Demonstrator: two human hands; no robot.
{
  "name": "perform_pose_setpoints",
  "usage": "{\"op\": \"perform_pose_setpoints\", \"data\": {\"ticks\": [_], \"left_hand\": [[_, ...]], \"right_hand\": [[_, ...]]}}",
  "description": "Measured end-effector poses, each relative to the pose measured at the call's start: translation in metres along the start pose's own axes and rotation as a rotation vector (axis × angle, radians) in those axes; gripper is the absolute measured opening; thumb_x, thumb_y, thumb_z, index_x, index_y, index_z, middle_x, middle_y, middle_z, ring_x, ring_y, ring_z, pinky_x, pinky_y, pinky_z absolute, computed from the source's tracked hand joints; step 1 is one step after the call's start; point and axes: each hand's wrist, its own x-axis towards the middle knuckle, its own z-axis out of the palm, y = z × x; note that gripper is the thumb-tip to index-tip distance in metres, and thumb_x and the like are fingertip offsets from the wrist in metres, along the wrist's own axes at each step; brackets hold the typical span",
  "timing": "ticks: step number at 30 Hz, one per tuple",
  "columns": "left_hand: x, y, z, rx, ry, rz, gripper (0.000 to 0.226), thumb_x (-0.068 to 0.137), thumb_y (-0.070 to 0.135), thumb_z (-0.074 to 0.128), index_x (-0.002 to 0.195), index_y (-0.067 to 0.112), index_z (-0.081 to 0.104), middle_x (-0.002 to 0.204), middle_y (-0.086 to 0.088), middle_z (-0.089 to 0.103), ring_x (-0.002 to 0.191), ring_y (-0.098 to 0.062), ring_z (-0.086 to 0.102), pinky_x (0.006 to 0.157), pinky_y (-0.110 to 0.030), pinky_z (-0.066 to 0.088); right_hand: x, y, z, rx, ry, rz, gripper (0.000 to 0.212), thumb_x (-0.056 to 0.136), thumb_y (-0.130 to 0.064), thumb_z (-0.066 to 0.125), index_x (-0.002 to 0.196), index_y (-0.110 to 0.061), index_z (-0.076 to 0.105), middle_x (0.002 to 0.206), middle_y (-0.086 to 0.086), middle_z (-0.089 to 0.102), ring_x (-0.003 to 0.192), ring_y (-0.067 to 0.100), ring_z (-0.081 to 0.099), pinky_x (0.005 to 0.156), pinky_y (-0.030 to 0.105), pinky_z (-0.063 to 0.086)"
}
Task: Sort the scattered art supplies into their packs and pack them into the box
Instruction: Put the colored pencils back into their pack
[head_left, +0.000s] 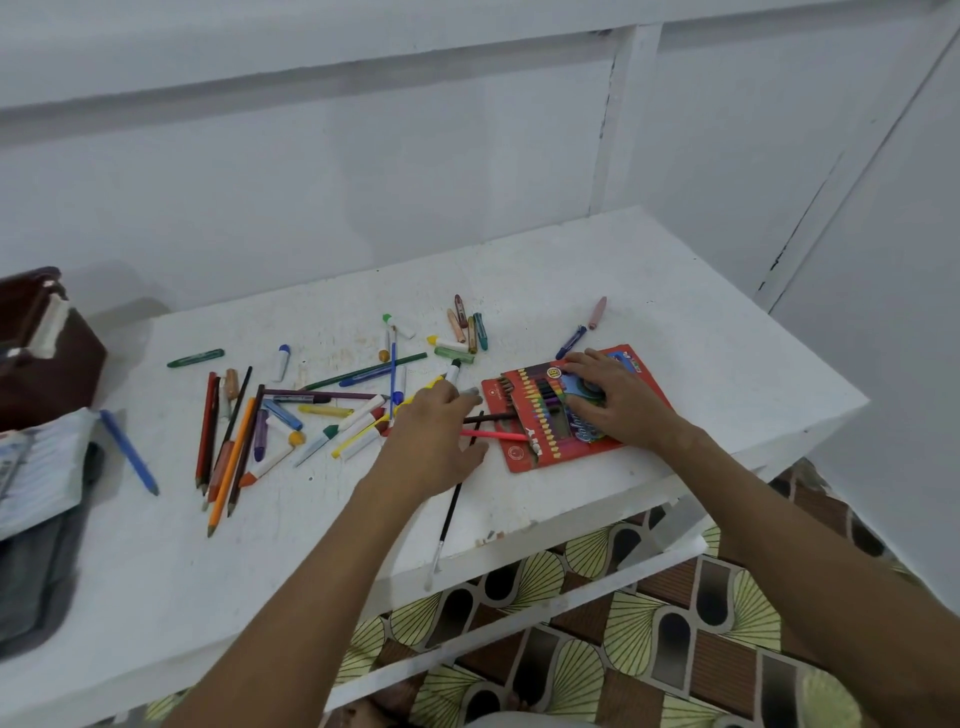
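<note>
Fingers of our left hand (434, 431) lie straight and spread over the pencil ends at centre frame, pinching nothing we can make out. Our right hand (618, 400) presses flat on the red colour-pencil pack (524, 447), centre right, holding it down. A pink pencil (491, 434) and a dark pencil (491, 417) lie just right of the left fingers, long axes left to right, tips toward the pack's open left end; the left hand is nearer, so we judge it will feed them in. Loose pencils, crayons and markers scatter over the white table (675, 312) to the left. A black paintbrush (451, 512) runs toward the near edge.
</note>
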Motion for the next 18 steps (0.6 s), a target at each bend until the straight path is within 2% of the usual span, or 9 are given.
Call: {"op": "perform_pose_setpoints", "data": {"ticks": [3,8,11,15,18], "left_hand": [[0.008,0.0,-0.001,0.111,-0.108,0.016,0.039,0.09,0.04,0.053,0.127,0.026,0.057,0.119,0.002,0.053,0.115,-0.02,0.048,0.098,-0.041,0.032],[0.026,0.017,0.0,0.177,-0.147,0.046,0.028,0.097,0.033,0.045,0.116,0.025,0.063,0.11,0.001,0.057,0.106,-0.019,0.053,0.093,-0.04,0.032],[0.033,0.029,0.003,0.143,-0.115,0.08,0.026,0.098,0.03,0.045,0.114,0.024,0.064,0.108,0.0,0.059,0.104,-0.02,0.055,0.092,-0.04,0.033],[0.034,0.034,0.01,0.093,-0.08,0.115,0.026,0.097,0.032,0.048,0.117,0.027,0.064,0.116,0.001,0.06,0.107,-0.019,0.054,0.094,-0.041,0.036],[0.028,0.031,0.011,-0.059,-0.08,0.122,0.029,0.094,0.039,0.053,0.12,0.031,0.063,0.12,0.003,0.058,0.108,-0.017,0.054,0.095,-0.042,0.04]], "right_hand": [[0.0,0.0,0.0,-0.005,0.001,-0.008,0.054,0.093,-0.036,0.056,0.142,-0.019,0.041,0.151,0.002,0.036,0.143,0.019,0.022,0.115,0.041,0.022],[0.001,0.003,0.001,-0.004,0.001,-0.017,0.055,0.092,-0.038,0.056,0.142,-0.019,0.042,0.15,0.003,0.037,0.142,0.02,0.023,0.115,0.041,0.023],[0.001,0.003,0.001,-0.015,0.004,-0.015,0.055,0.092,-0.04,0.055,0.142,-0.019,0.041,0.149,0.002,0.038,0.142,0.02,0.024,0.114,0.041,0.024],[0.002,0.003,0.0,-0.005,-0.001,-0.015,0.055,0.093,-0.039,0.055,0.141,-0.019,0.042,0.149,0.003,0.038,0.142,0.02,0.025,0.115,0.043,0.026],[0.002,0.001,-0.002,0.004,-0.017,-0.005,0.053,0.094,-0.039,0.053,0.142,-0.018,0.041,0.149,0.003,0.038,0.142,0.021,0.025,0.115,0.043,0.025]]}}
